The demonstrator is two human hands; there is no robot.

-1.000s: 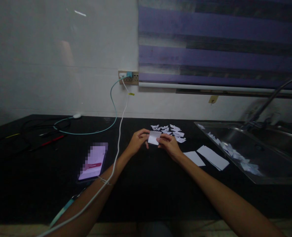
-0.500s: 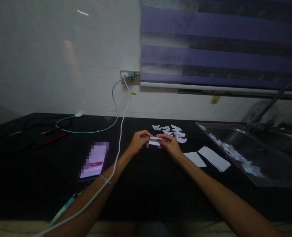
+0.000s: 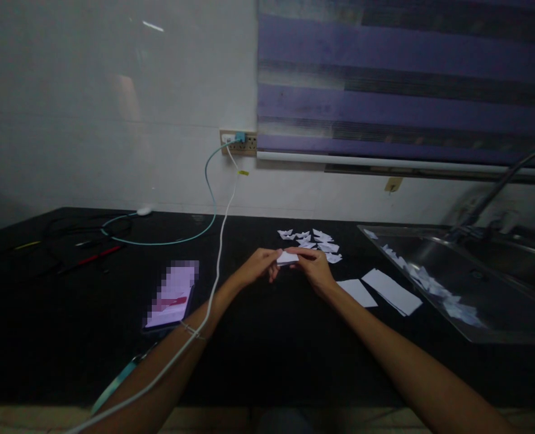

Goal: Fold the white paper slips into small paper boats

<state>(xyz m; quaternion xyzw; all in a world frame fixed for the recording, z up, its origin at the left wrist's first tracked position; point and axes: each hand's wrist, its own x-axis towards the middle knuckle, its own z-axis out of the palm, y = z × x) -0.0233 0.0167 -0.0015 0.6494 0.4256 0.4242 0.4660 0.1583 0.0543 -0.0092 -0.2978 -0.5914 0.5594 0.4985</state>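
A small folded piece of white paper [image 3: 287, 258] is held between my two hands, above the black countertop [image 3: 267, 337]. My left hand [image 3: 261, 265] pinches its left end, and my right hand [image 3: 313, 265] grips the right end with the thumb and fingers. Just behind my hands lie several folded white paper boats [image 3: 326, 247]. Flat white paper sheets [image 3: 391, 292] rest to the right of my right hand, with another sheet [image 3: 356, 293] partly behind my right forearm.
A phone [image 3: 172, 298] with a lit screen lies left of my left forearm. A white cable [image 3: 220, 253] crosses that forearm from the wall socket [image 3: 239, 142]. At the right, more folded paper pieces [image 3: 434, 283] line the edge of the metal sink [image 3: 475, 335].
The paper between my hands now shows as a narrower, flatter strip, its fold pressed down. My left hand has turned slightly, its fingers lower beneath the paper.
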